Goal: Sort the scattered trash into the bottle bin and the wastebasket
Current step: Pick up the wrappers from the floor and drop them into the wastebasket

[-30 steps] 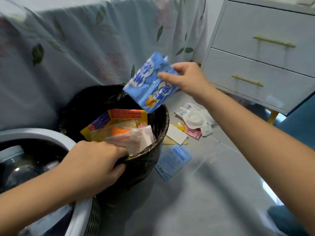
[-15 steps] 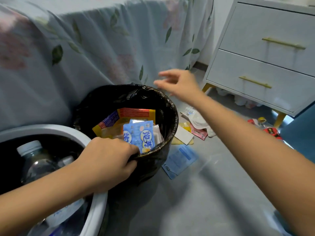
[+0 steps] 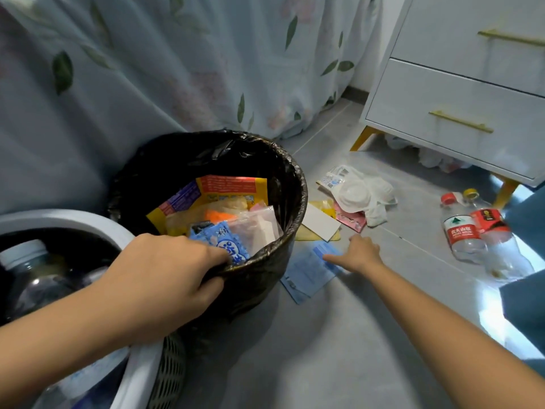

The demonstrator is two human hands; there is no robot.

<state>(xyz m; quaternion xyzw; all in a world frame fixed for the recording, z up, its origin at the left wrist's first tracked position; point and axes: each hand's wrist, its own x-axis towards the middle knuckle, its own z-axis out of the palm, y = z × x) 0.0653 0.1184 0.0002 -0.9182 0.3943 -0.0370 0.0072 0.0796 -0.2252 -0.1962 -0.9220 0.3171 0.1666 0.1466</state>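
Note:
The black-lined wastebasket (image 3: 292,178) stands at centre, holding several wrappers, with a blue snack packet (image 3: 224,243) on top. My left hand (image 3: 165,278) grips its near rim. My right hand (image 3: 361,253) is down at the floor with fingers spread, fingertips on a flat blue wrapper (image 3: 306,270) beside the basket. The white-rimmed bottle bin (image 3: 76,219) at lower left holds clear bottles. Two plastic bottles (image 3: 472,231) with red labels lie on the floor at right.
A pile of litter lies past the blue wrapper: a white card (image 3: 320,221), a yellow wrapper, a pink packet and a white mask (image 3: 362,193). A white drawer unit (image 3: 460,93) on yellow legs stands at right. A leaf-print cloth (image 3: 177,69) hangs behind.
My right hand let the blue snack packet fall into the wastebasket, then dropped down to the blue wrapper on the floor. The left hand stayed on the rim.

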